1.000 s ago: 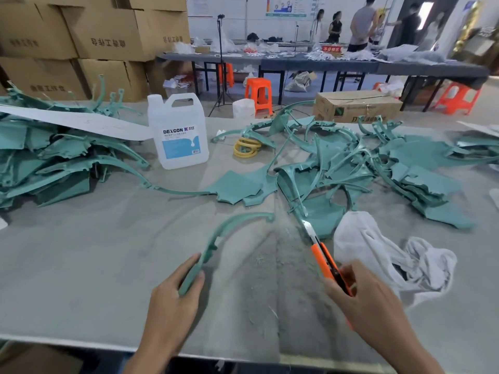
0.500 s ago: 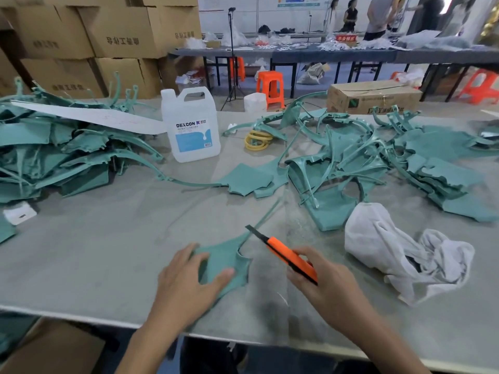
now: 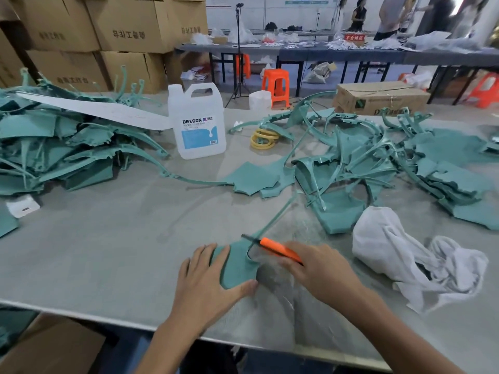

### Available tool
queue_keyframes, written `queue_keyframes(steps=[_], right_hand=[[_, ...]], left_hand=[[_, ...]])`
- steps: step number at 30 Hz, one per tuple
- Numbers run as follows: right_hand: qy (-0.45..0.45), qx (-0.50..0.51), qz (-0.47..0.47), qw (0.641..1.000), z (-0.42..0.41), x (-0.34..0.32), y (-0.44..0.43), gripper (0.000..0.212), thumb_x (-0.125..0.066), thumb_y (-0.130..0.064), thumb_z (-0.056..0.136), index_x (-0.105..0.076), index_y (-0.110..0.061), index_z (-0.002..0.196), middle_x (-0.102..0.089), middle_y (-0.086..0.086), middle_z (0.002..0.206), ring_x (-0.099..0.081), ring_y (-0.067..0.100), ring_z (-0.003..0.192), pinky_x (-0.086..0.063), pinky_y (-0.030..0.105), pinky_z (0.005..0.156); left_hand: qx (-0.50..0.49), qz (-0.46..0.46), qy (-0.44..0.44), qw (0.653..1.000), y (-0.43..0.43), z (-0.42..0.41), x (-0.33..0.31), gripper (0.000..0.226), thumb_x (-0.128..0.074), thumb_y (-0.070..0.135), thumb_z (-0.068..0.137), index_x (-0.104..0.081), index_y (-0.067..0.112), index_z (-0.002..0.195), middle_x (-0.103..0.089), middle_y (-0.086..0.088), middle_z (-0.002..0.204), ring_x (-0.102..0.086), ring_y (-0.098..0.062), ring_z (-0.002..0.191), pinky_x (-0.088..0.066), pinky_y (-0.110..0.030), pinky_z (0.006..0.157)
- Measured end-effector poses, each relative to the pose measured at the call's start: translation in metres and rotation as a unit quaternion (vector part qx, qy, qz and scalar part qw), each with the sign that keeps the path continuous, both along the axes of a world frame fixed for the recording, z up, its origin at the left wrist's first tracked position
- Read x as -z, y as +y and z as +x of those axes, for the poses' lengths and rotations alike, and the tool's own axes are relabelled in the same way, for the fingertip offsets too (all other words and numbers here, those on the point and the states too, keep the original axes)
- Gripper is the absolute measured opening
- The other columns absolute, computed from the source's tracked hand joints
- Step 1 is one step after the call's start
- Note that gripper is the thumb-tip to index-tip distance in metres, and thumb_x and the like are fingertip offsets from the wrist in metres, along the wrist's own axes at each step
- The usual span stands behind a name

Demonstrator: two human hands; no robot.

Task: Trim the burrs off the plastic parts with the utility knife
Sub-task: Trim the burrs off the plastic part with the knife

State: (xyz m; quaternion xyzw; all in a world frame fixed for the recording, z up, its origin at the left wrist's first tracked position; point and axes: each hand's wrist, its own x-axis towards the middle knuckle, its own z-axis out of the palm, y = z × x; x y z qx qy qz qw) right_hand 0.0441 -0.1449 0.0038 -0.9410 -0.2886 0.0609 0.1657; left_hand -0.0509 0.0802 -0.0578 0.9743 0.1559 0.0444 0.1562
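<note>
Left hand [image 3: 205,287] is pressing 1 plastic part [image 3: 237,265] flat; right hand [image 3: 318,268] is gripping the utility knife [image 3: 278,248]; heaped parts [image 3: 445,182] are seemingly waiting.

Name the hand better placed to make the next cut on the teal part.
Right: the right hand grips the utility knife, its blade on the teal part; the left hand presses that part down.
</note>
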Motion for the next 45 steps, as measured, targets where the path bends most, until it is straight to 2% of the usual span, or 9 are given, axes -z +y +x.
queue_keyframes(steps=[7,15,20,24,30,35,37,41,45], right_hand=[[-0.167,0.089,0.013,0.982,0.018,-0.025,-0.022,0.031,-0.042,-0.05,0.104,-0.055,-0.029,0.122,-0.063,-0.003,0.08,-0.064,0.024,0.067,-0.054,0.038,0.063],[-0.064,0.016,-0.051,0.997,0.002,-0.025,-0.008,0.029,-0.039,-0.053,0.105,-0.055,-0.035,0.121,-0.063,-0.007,0.082,-0.065,0.017,0.07,-0.055,0.031,0.066],[-0.162,0.062,-0.019,0.985,0.023,-0.045,-0.024,0.025,-0.041,-0.048,0.105,-0.057,-0.031,0.114,-0.058,-0.009,0.073,-0.059,0.014,0.06,-0.055,0.033,0.06],[-0.097,-0.035,-0.059,0.993,-0.004,-0.025,-0.007,0.027,-0.04,-0.057,0.103,-0.052,-0.038,0.118,-0.063,-0.008,0.085,-0.065,0.019,0.074,-0.052,0.035,0.066],[-0.203,0.075,-0.022,0.976,0.03,-0.032,-0.032,0.032,-0.039,-0.051,0.105,-0.056,-0.028,0.119,-0.062,-0.006,0.08,-0.062,0.02,0.064,-0.053,0.036,0.06],[-0.115,-0.031,-0.059,0.991,0.001,-0.016,-0.017,0.032,-0.038,-0.056,0.104,-0.05,-0.034,0.124,-0.062,-0.007,0.086,-0.065,0.021,0.074,-0.055,0.038,0.069],[-0.122,0.016,-0.055,0.991,0.013,-0.024,-0.025,0.031,-0.037,-0.053,0.105,-0.051,-0.033,0.124,-0.064,-0.006,0.086,-0.065,0.019,0.072,-0.056,0.035,0.069],[-0.212,0.066,-0.072,0.972,0.022,-0.043,-0.021,0.031,-0.036,-0.05,0.106,-0.053,-0.025,0.113,-0.056,-0.008,0.073,-0.053,0.016,0.058,-0.045,0.032,0.054],[-0.131,-0.026,-0.14,0.981,-0.001,-0.051,0.02,0.016,-0.048,-0.038,0.103,-0.054,-0.026,0.113,-0.058,0.0,0.084,-0.042,0.02,0.063,-0.023,0.03,0.047]], left_hand=[[0.008,0.006,-0.001,1.0,-0.002,0.001,0.001,0.12,-0.01,0.106,0.061,-0.022,0.036,0.158,-0.016,0.01,0.162,-0.006,-0.011,0.149,-0.008,-0.038,0.12],[0.006,0.011,0.002,1.0,-0.003,-0.001,0.001,0.121,-0.005,0.106,0.058,-0.022,0.038,0.157,-0.015,0.011,0.162,-0.005,-0.01,0.149,-0.009,-0.039,0.122],[0.004,0.009,-0.002,1.0,-0.002,0.001,0.004,0.118,-0.011,0.106,0.062,-0.023,0.037,0.157,-0.016,0.011,0.162,-0.005,-0.01,0.149,-0.009,-0.039,0.121],[0.004,0.011,-0.004,1.0,-0.002,0.001,0.006,0.119,-0.01,0.106,0.061,-0.024,0.037,0.157,-0.017,0.011,0.161,-0.005,-0.01,0.148,-0.01,-0.039,0.121],[0.008,0.019,0.002,1.0,-0.002,0.001,0.005,0.119,-0.006,0.106,0.061,-0.021,0.036,0.157,-0.015,0.011,0.161,-0.004,-0.011,0.149,-0.009,-0.04,0.122],[0.003,0.033,-0.006,0.999,-0.002,0.001,0.005,0.12,-0.003,0.106,0.059,-0.024,0.037,0.155,-0.019,0.011,0.159,-0.009,-0.011,0.148,-0.012,-0.039,0.121],[0.004,0.028,-0.006,1.0,-0.003,0.0,0.005,0.119,-0.005,0.105,0.06,-0.024,0.037,0.156,-0.019,0.011,0.16,-0.009,-0.012,0.149,-0.012,-0.04,0.121],[0.002,0.026,-0.009,1.0,-0.005,0.0,0.004,0.117,-0.008,0.105,0.061,-0.025,0.037,0.155,-0.019,0.011,0.16,-0.009,-0.011,0.148,-0.012,-0.04,0.121],[0.001,0.035,-0.023,0.999,-0.005,-0.001,0.002,0.118,-0.007,0.104,0.061,-0.03,0.036,0.153,-0.024,0.011,0.156,-0.015,-0.011,0.146,-0.016,-0.037,0.119]])
